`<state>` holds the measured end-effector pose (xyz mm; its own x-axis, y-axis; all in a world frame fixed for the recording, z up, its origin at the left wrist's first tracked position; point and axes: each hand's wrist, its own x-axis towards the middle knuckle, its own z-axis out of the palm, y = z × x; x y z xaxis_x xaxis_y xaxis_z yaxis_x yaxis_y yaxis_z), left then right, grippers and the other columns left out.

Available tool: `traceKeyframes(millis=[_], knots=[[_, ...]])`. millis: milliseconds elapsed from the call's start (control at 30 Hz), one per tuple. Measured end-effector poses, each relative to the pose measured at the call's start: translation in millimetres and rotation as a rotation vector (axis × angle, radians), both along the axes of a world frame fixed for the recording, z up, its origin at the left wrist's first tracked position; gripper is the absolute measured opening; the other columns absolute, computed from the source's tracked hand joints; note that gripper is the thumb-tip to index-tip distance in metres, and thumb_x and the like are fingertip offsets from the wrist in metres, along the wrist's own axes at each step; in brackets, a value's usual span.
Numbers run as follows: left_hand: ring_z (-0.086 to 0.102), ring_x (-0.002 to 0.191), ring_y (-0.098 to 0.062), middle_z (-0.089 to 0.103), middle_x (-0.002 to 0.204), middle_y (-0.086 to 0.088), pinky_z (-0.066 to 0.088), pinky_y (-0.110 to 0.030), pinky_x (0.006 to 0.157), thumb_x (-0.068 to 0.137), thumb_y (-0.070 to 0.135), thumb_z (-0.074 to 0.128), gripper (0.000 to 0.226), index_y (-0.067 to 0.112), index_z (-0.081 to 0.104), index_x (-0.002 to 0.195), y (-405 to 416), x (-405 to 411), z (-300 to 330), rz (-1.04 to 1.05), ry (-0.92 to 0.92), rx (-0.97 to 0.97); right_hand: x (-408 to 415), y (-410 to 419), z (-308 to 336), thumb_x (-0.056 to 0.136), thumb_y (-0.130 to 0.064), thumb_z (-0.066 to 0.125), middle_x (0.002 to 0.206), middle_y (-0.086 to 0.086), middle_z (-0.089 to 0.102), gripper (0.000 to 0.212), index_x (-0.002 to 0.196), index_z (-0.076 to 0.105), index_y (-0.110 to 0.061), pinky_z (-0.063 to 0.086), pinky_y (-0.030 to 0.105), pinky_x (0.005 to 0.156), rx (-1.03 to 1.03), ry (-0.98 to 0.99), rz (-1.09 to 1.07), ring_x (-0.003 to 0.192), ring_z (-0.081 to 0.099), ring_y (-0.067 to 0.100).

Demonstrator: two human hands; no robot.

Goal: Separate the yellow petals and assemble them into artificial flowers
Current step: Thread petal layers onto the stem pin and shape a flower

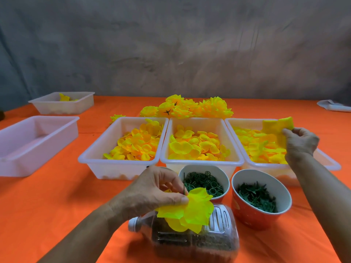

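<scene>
An orange table (pixel 57 196) fills the lower half of the view, with a grey wall behind it. Three white trays stand side by side across the middle: the left tray (pixel 91 158), the centre tray (pixel 201 162) and the right tray (pixel 235 133), each holding a heap of loose yellow petals. Behind them, at the far edge, lies a pile of finished flowers (pixel 190 108). Two more white trays stand well apart to the left: an empty-looking tray (pixel 38 149) near the edge and a far tray (pixel 62 109) with a few yellow pieces inside.

In front of the trays stand two bowls, the left bowl (pixel 222 173) filled with green rings and the right bowl (pixel 247 215) with dark green stems. A clear plastic bottle (pixel 218 234) lies on its side at the near edge, with dark contents.

The left hand (pixel 152 190) hovers above the bottle, thumb and fingers pinching a part-built flower (pixel 191 209) of yellow petals on a thin green stem (pixel 184 184); the petals fan out to the right of and below the fingertips. The right hand (pixel 300 143) is raised over the right tray, its fingers pinching a yellow petal piece (pixel 275 128) that sticks up and to the left of the hand
</scene>
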<state>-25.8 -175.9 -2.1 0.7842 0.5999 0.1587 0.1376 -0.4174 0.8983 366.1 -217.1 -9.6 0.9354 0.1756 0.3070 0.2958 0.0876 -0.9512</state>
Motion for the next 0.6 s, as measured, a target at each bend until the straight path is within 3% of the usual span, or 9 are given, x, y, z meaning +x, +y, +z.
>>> traceKeyframes(millis=[167,233,333,433,533,600], knots=[[0.066,0.088,-0.031,0.072,0.083,-0.008,0.052,-0.044,0.081,0.063,0.019,0.079,0.019,0.005,0.071,0.072,1.5,0.1,-0.9,-0.001,0.003,0.005,4.2,-7.7,3.2,0.083,-0.009,0.062,0.087,0.01,0.052,0.008,0.082,0.057,-0.014,0.034,0.023,0.055,0.044,0.044,0.0,0.062,0.042,0.011],[0.066,0.088,-0.032,0.072,0.084,-0.009,0.052,-0.045,0.081,0.063,0.019,0.079,0.02,0.004,0.071,0.073,1.9,-0.2,-1.4,0.0,-0.003,0.004,3.1,-7.5,3.0,0.083,-0.008,0.062,0.09,0.011,0.052,0.011,0.078,0.056,-0.015,0.037,0.026,0.058,0.039,0.066,0.021,0.064,0.044,0.011],[0.067,0.088,-0.029,0.071,0.084,-0.009,0.052,-0.043,0.081,0.063,0.019,0.079,0.018,0.005,0.07,0.071,1.8,-0.3,-2.1,-0.001,-0.004,0.003,1.8,-6.2,3.7,0.083,-0.008,0.06,0.091,0.012,0.052,0.013,0.096,0.058,-0.01,0.038,0.03,0.059,0.025,0.111,0.018,0.079,0.046,0.019],[0.067,0.088,-0.029,0.071,0.084,-0.008,0.052,-0.043,0.081,0.063,0.02,0.079,0.018,0.006,0.07,0.072,2.2,-0.4,-2.8,0.001,-0.004,0.01,-2.0,-6.3,6.5,0.083,-0.01,0.056,0.09,0.011,0.05,0.02,0.102,0.061,-0.004,0.038,0.032,0.056,-0.059,0.124,-0.01,0.082,0.045,0.02],[0.066,0.088,-0.029,0.071,0.085,-0.009,0.052,-0.043,0.081,0.063,0.021,0.079,0.02,0.007,0.071,0.074,1.7,-0.6,-3.6,0.003,-0.002,0.018,-3.6,-3.5,13.1,0.085,-0.006,0.049,0.096,0.012,0.05,0.024,0.106,0.058,0.001,0.051,0.044,0.069,-0.049,0.227,-0.012,0.084,0.052,0.025],[0.067,0.087,-0.028,0.071,0.084,-0.008,0.052,-0.042,0.081,0.064,0.021,0.079,0.021,0.005,0.071,0.074,1.6,-1.0,-3.9,0.004,-0.004,0.014,-2.9,-4.5,16.7,0.088,0.001,0.044,0.1,0.015,0.051,0.011,0.088,0.055,-0.001,0.055,0.041,0.066,-0.066,0.303,-0.005,0.073,0.061,0.024]])
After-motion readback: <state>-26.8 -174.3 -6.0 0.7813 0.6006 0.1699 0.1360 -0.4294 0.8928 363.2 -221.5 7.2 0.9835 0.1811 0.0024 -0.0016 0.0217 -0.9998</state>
